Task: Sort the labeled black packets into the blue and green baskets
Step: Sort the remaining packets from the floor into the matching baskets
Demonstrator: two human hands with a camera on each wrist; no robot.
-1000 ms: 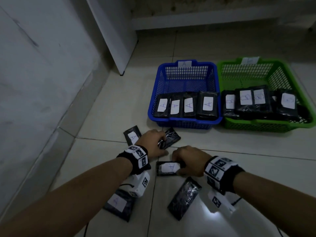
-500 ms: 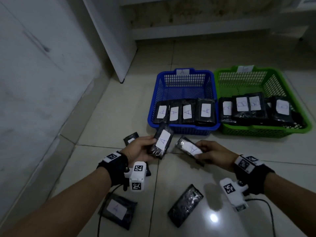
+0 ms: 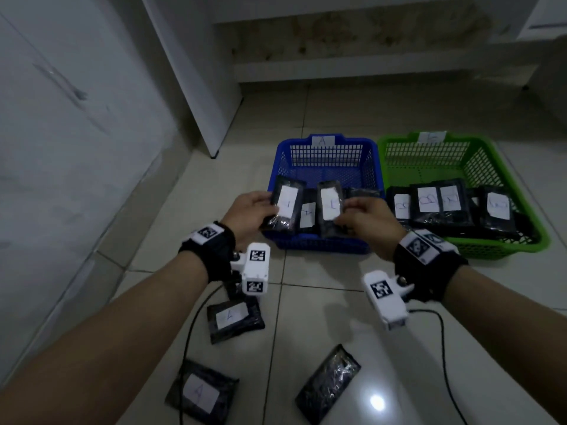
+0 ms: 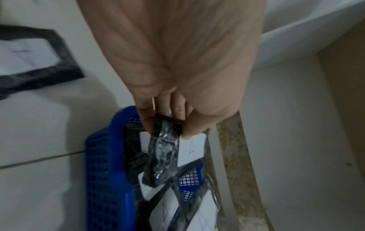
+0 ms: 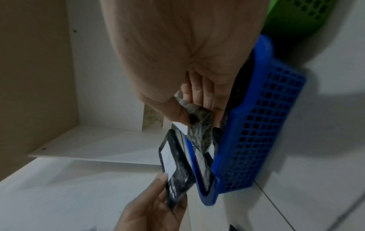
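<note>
Two packets over the blue basket (image 3: 325,243) — left hand (image 3: 248,214) pinching one, right hand (image 3: 368,222) the other.

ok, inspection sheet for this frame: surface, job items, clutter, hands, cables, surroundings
Surface: tiled floor, glossy, light glare near the bottom.
Job's things: blue basket and green basket side by side, both hold labeled packets; three loose packets on the floor, nearest one shows no label.
Clutter: nothing seen.
Hands: left hand holds a packet and right hand holds another packet, both over the blue basket.
Cables: black cable from right wrist camera; another at the left.
Surroundings: white wall, cabinet panel.
</note>
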